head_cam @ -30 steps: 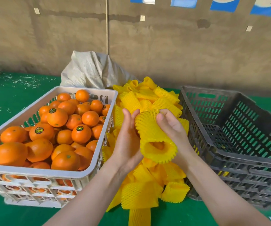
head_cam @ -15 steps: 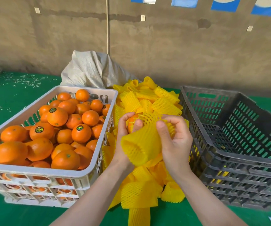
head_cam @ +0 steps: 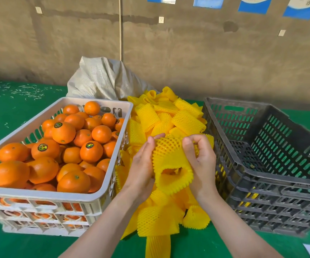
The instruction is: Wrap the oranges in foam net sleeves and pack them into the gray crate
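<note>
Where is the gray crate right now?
In the head view, the gray crate sits on the right side of the green surface, right next to the pile of yellow foam sleeves and the right hand.

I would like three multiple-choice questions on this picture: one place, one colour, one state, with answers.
1. Where does the gray crate stand, relative to the sleeve pile? A. on top B. left C. right
2. What colour is the sleeve pile? A. yellow B. white C. blue
3. What state is the held sleeve in? A. lying in the gray crate B. pulled over an orange C. torn in two
Answers: 1 C, it stands at the pile's right; 2 A, every net is yellow; 3 B, the left hand and right hand grip it, and orange skin shows in its open end.
</note>
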Tool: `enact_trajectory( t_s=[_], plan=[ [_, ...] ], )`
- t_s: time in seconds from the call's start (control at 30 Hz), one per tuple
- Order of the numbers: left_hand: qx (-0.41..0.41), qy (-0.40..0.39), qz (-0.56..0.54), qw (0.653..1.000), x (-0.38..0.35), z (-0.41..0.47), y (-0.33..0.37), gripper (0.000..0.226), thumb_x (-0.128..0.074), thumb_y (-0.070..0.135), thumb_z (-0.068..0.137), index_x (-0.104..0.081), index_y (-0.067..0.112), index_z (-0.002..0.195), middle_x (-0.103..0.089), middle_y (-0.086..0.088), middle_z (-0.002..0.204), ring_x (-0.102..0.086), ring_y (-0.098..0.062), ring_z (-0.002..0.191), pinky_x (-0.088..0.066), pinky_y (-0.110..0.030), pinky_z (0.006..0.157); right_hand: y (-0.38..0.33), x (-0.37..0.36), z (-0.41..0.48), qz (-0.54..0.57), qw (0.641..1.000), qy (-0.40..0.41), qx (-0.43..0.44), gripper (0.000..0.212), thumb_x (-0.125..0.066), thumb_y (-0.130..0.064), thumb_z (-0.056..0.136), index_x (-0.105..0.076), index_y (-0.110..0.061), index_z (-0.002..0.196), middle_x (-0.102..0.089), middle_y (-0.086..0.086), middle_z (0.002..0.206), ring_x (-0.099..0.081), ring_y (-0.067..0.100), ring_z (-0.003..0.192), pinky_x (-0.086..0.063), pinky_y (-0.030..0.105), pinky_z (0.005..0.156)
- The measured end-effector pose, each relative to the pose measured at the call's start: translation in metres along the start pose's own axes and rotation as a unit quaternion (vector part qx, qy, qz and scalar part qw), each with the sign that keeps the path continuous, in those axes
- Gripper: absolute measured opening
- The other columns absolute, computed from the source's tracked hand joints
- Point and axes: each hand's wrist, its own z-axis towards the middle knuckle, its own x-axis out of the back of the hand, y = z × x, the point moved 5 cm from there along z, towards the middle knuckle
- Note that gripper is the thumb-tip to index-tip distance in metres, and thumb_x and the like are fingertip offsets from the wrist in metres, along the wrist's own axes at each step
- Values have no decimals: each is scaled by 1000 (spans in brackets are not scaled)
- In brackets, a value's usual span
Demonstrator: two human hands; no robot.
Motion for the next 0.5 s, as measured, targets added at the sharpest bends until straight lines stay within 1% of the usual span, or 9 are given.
enact_trajectory(
  t_s=[0.03, 0.1, 0.17, 0.23, 0.3, 0.43, 0.5],
  plan=[
    [17, -8, -4, 1000, 0, 0, 0, 44, -46, 56, 79, -68, 32, 108, -72, 1, 109, -68, -16, 101, -57, -28, 69, 1, 3, 3, 10, 1000, 2, -9, 22, -50, -26, 95, -51, -12, 79, -50, -6, 71, -46, -2, 66, -38, 15, 60],
    [40, -29, -18, 999, 1, 1, 0, 44, -48, 55, 78, -72, 30, 105, -70, -3, 113, -67, -19, 104, -57, -30, 70, 0, 6, 10, 27, 999, -8, -25, 22, -49, -27, 92, -52, -12, 77, -50, -6, 70, -46, 0, 65, -38, 15, 60],
    [62, -49, -26, 997, 3, 0, -1, 46, -51, 56, 75, -73, 29, 106, -70, -5, 114, -67, -21, 105, -57, -32, 73, -1, 6, 14, 38, 998, -27, -35, 24, -50, -32, 89, -54, -14, 75, -53, -3, 70, -49, 5, 67, -41, 24, 60],
    [89, -57, -26, 994, 5, 0, -3, 59, -56, 60, 68, -68, 25, 114, -69, -7, 115, -66, -23, 107, -57, -34, 76, -1, 4, 15, 45, 997, -42, -47, 28, -51, -36, 87, -56, -11, 75, -56, 4, 72, -52, 13, 71, -43, 33, 63],
    [109, -55, -29, 992, 8, -1, -6, 74, -56, 62, 64, -59, 18, 123, -69, -9, 116, -66, -25, 107, -58, -35, 76, 1, 2, 14, 54, 995, -51, -62, 31, -52, -37, 86, -57, -8, 74, -55, 6, 71, -52, 16, 71, -44, 37, 64],
    [119, -39, -49, 991, 6, 0, -9, 77, -43, 63, 73, -55, 11, 129, -68, -12, 118, -66, -26, 107, -58, -36, 75, 7, -2, 12, 76, 992, -52, -91, 30, -53, -37, 86, -54, -14, 68, -49, -4, 64, -45, 12, 66, -38, 31, 60],
    [122, -28, -44, 991, 2, 2, -10, 74, -38, 64, 76, -58, 12, 125, -69, -11, 114, -67, -25, 103, -59, -35, 71, 11, 3, 16, 62, 993, -18, -95, 30, -52, -34, 88, -52, -11, 68, -47, 1, 65, -43, 12, 65, -36, 31, 60]
  ],
)
